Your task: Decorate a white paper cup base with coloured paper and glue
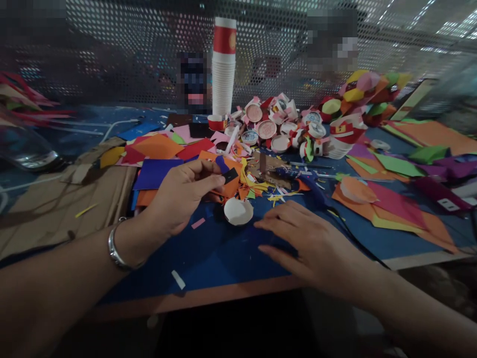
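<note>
Between the thumb and fingers of my left hand [188, 194] is a small black piece [230, 175], which looks like card or paper. A silver bangle [116, 246] circles that wrist. Just below the piece, a round white paper disc or cup base [238, 212] lies on the blue table [223, 263]. My right hand [298, 233] is to the right of the disc, palm down, fingers apart and holding nothing. Its fingertips are close to the disc but not on it. Paper scraps [257, 184] in orange and yellow lie behind both hands.
A tall stack of paper cups [223, 64] stands at the back, beside a heap of cut cup pieces [267, 129]. Coloured sheets [395, 209] lie at right. Cardboard [63, 204] covers the left side. A dark cord [357, 238] runs right of my right hand.
</note>
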Demonstrator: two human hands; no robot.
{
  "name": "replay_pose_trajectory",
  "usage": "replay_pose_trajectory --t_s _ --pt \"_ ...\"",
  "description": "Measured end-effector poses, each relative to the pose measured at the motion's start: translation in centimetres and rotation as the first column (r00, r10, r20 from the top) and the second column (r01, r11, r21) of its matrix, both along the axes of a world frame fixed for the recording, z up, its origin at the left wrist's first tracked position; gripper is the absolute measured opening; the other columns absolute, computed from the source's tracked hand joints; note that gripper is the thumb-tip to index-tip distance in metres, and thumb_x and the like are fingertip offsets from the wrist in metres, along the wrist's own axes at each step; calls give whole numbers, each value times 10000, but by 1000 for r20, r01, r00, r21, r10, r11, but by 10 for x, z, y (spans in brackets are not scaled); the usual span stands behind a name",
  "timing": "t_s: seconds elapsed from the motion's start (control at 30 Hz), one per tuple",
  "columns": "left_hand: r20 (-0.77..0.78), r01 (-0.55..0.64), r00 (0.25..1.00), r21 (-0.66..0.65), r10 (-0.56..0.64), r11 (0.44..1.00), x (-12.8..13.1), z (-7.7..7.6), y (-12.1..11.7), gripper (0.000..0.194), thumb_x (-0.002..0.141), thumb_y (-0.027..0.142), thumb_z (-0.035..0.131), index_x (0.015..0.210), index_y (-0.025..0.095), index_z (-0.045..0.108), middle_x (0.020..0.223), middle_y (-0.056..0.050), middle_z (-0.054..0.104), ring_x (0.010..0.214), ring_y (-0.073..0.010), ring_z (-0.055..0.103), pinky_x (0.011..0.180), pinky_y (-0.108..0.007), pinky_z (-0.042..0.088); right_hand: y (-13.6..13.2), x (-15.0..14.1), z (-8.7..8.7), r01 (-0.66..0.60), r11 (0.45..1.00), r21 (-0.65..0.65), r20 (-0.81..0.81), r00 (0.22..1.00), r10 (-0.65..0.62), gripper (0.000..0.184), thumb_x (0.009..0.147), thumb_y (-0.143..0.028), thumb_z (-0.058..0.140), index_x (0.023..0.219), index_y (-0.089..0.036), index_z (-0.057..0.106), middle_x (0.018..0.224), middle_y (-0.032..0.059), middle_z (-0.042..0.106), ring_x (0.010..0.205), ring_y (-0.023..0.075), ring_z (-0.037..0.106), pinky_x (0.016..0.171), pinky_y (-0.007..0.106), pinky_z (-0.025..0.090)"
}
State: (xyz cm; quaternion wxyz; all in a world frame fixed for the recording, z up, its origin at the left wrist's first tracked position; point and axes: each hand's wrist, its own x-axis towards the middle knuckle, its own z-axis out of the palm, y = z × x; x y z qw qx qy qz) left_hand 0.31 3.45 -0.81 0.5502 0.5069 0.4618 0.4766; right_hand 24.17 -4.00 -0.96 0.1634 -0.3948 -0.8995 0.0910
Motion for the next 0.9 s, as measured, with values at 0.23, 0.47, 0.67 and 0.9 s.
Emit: replay_pose_trajectory --t_s 0.23,0.47,0.67,0.9 --pt "13 1 1000 19 -1 1000 0 -2 1 128 731 186 795 800 182 688 744 25 663 631 -105 648 580 -213 523 -22 -6 -15 -1 987 159 19 1000 -2 374 1018 -272 540 1272 -51 702 1244 180 716 1121 346 636 1002 578 538" --pt "-2 1 1000 20 -1 1000 0 2 1 133 729 171 788 796 188 674 716 17 675 619 -117 657 562 -215 512 -43 -6 -20 -6 986 165 17 1000 4 385 1026 -316 538 1287 -82 696 1310 148 714 1137 341 644 964 546 574" --pt "-13 2 1000 24 -2 1000 1 2 1 129 735 167 785 804 188 679 760 9 675 650 -117 665 562 -212 506 -35 -4 -21 21 997 76 -69 997 -15 339 1015 -269 550 1260 -81 691 1288 167 700 1146 327 622 1007 564 531" --pt "-21 22 1000 20 -21 1000 0 3 -1 116 734 195 793 790 201 692 735 8 679 624 -123 653 567 -229 511 -14 -7 -11 36 999 -27 -59 998 -38 310 1002 -245 560 1249 -94 674 1212 173 664 1135 309 594 1035 550 488"
